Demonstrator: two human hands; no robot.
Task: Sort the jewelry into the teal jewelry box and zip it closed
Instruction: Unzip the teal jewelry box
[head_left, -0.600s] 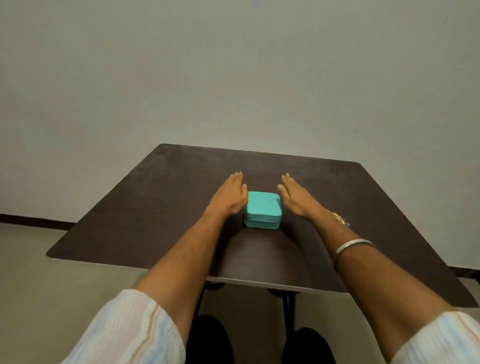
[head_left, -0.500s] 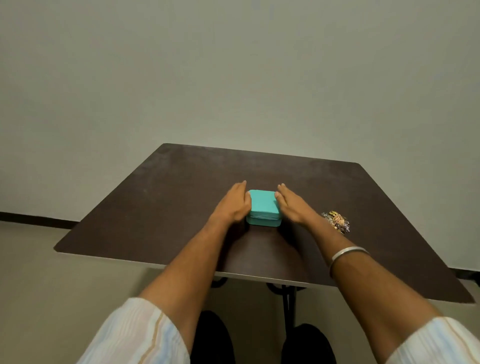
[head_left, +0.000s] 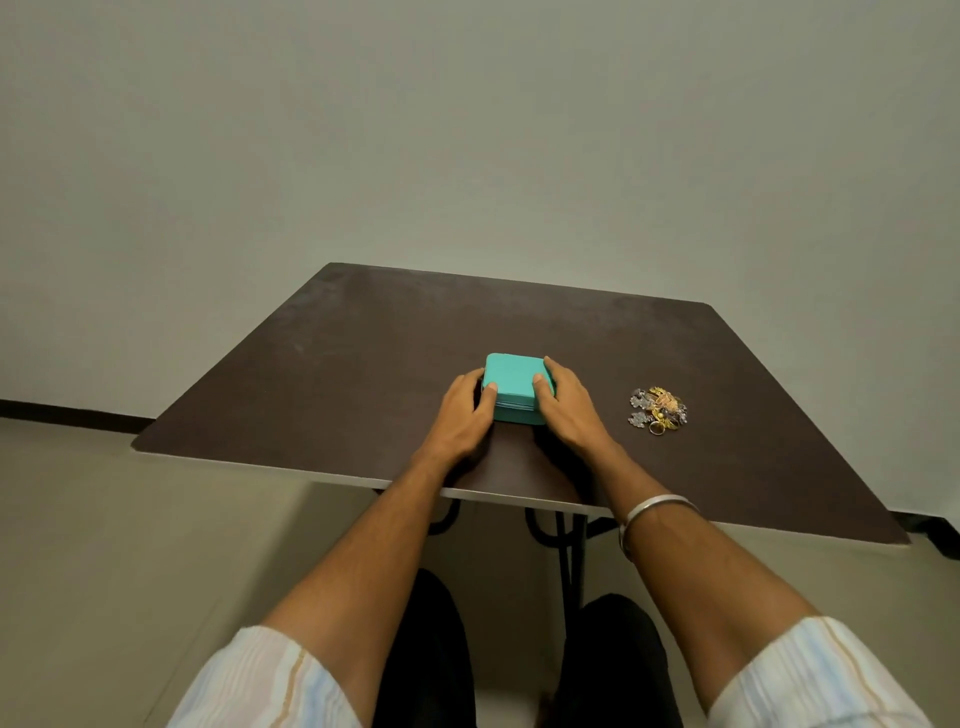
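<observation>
At the middle of the frame the left hand (head_left: 462, 410) and right hand (head_left: 563, 408), apart a moment ago, now grip the closed teal jewelry box (head_left: 514, 392) on the counter (head_left: 363, 364), probably for unzipping, while the jewelry (head_left: 658, 408) waits at right.

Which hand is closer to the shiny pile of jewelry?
The right hand. It grips the right side of the teal box, the side facing the jewelry. The left hand grips the box's far side, farther away.
</observation>
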